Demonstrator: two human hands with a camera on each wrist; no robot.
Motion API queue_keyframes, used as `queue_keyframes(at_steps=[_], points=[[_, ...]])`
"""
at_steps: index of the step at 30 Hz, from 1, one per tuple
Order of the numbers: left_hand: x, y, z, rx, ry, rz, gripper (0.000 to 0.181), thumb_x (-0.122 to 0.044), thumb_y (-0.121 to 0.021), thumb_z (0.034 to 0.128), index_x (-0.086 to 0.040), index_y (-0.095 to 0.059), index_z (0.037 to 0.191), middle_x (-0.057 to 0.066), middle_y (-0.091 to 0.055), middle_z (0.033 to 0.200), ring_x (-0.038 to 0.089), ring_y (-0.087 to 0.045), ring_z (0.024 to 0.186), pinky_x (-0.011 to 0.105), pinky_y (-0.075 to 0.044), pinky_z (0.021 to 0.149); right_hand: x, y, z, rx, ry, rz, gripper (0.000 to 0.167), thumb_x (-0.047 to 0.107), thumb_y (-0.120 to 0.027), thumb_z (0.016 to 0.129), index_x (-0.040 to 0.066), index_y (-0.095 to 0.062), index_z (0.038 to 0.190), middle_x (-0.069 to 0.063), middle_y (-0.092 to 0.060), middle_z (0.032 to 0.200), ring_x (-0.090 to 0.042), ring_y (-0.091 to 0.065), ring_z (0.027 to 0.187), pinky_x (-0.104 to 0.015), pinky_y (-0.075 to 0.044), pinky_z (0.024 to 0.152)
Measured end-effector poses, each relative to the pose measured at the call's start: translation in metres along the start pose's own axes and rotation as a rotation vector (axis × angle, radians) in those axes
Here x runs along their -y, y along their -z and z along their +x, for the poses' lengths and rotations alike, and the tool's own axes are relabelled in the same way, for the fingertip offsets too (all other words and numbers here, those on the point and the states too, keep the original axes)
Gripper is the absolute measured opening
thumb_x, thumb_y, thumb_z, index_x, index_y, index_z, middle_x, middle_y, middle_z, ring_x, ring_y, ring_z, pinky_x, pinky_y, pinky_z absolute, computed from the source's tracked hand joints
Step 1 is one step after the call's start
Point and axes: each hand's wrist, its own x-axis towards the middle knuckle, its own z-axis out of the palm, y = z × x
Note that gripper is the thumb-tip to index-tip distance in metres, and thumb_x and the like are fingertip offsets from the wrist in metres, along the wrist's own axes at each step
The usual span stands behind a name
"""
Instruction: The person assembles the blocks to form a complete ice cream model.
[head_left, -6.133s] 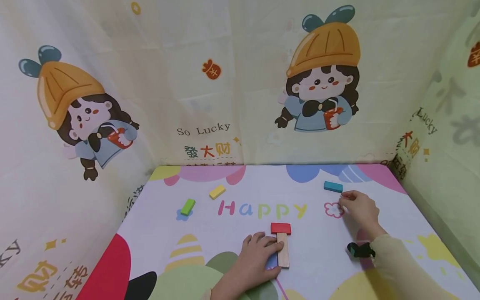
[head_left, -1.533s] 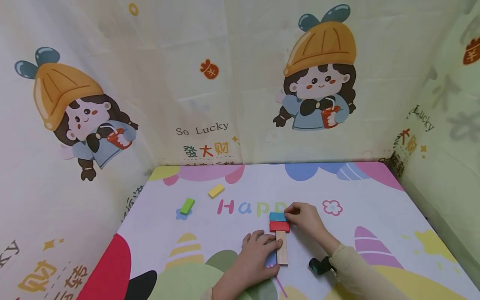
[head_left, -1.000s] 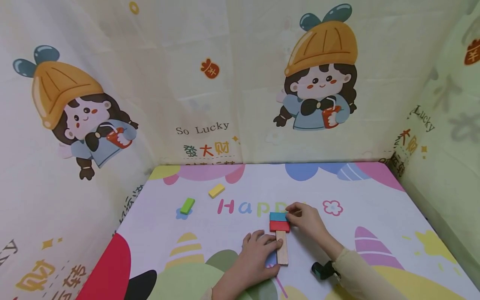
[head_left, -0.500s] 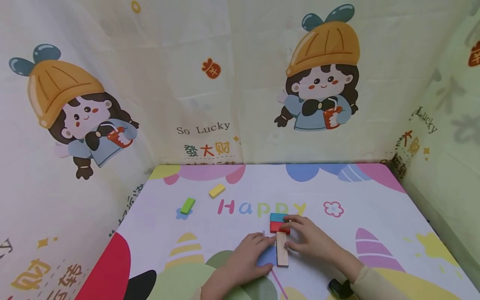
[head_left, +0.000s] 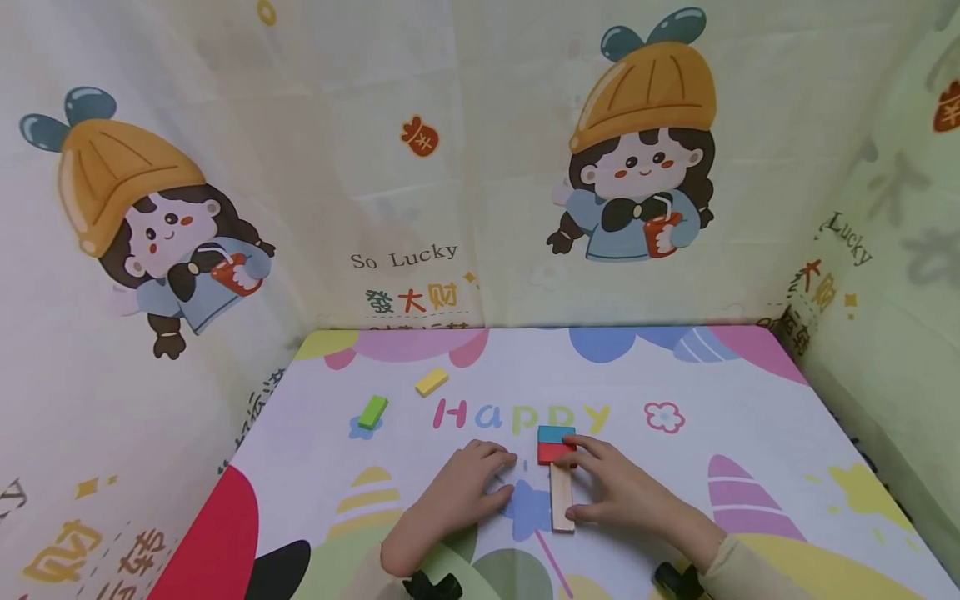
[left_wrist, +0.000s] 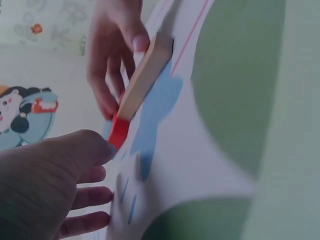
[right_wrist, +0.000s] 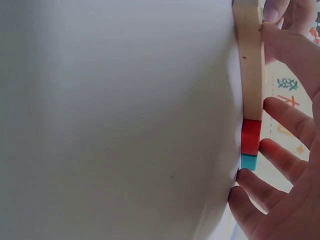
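Note:
A long plain wooden block (head_left: 562, 502) lies flat on the table. Across its far end sits a red block (head_left: 551, 453), and a blue block (head_left: 555, 434) lies flush behind the red one. My right hand (head_left: 622, 487) rests along the right side of this T shape. In the right wrist view its thumb touches the wooden block (right_wrist: 250, 65), with extended fingers by the red block (right_wrist: 251, 136) and blue block (right_wrist: 248, 161). To the left, apart from the blocks, my left hand (head_left: 461, 487) hovers low with loosely bent fingers and nothing in them.
A green block (head_left: 372, 412) and a yellow block (head_left: 432, 382) lie at the far left of the printed table mat (head_left: 315, 425). Patterned cloth (head_left: 510, 192) hangs behind and at both sides. Black wrist devices (head_left: 433, 586) show near the front edge.
The blue block came from the back right to behind the red block, and my right hand released it and slid nearer along the blocks. My left hand left the wooden block, moving left.

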Motion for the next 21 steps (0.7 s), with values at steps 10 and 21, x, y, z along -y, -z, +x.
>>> queue_keyframes(at_steps=[10,21], points=[[0.046,0.015,0.019,-0.073,0.09,0.1,0.03,-0.025,-0.07,0.0941,-0.01,-0.074,0.119,0.007,-0.071,0.119,0.027,-0.065,0.115,0.046,-0.053,0.099,0.001,-0.002,-0.002,-0.006,-0.024,0.05,0.063,0.045,-0.088,0.079,0.029,-0.063,0.134,-0.012,-0.045,0.158,-0.043,-0.044,0.143,-0.064,-0.041,0.11],[0.101,0.043,0.033,-0.116,0.352,0.117,0.032,-0.02,-0.07,0.0952,-0.007,-0.072,0.124,0.013,-0.068,0.124,0.032,-0.061,0.113,0.047,-0.055,0.097,0.001,-0.005,-0.005,-0.018,-0.047,0.062,0.061,0.046,-0.087,0.08,0.03,-0.063,0.134,-0.008,-0.045,0.159,-0.04,-0.042,0.146,-0.063,-0.041,0.111]])
